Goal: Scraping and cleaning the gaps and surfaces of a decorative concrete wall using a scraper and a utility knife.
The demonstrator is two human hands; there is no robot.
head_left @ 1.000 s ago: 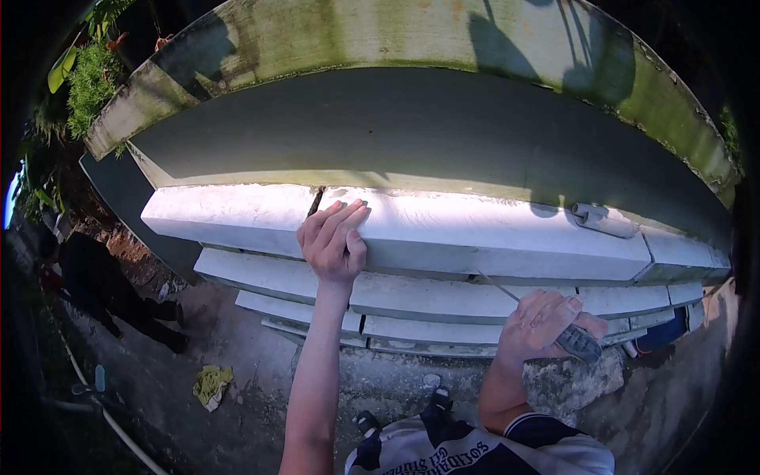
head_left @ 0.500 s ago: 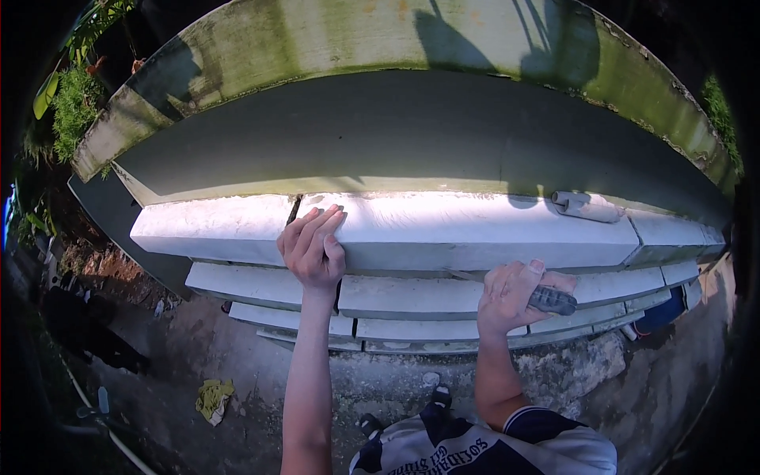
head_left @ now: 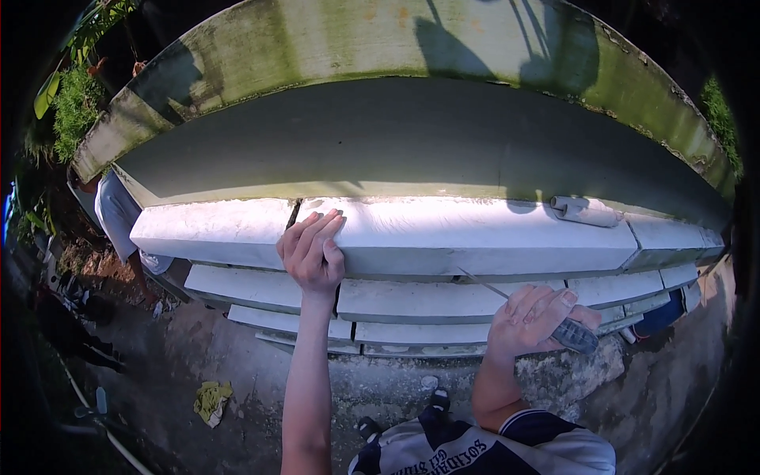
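Observation:
My left hand [head_left: 311, 249] rests on the top and front edge of a long white block [head_left: 443, 229], just right of a dark gap between two blocks. Its fingers are stretched out over the top, with nothing in them. In my right hand [head_left: 532, 318] is a thin-bladed hand tool [head_left: 575, 336] with a dark grey ribbed handle. Its narrow blade [head_left: 484, 283] points up and left, toward the lower front edge of the block. My fist hides part of the tool, so I cannot tell its exact kind.
A pale rolled-up tube [head_left: 586, 211] lies on the block's right end. Behind rises a mossy curved wall [head_left: 332, 43]. More white blocks [head_left: 435, 299] step down below. A yellow-green cloth [head_left: 212, 402] lies on the ground. A person in a white shirt [head_left: 119, 218] stands at far left.
My right hand has moved right and slightly down, and its tool tilts more, showing more blade. My left hand stays put. A white-shirted person has come into view at the left.

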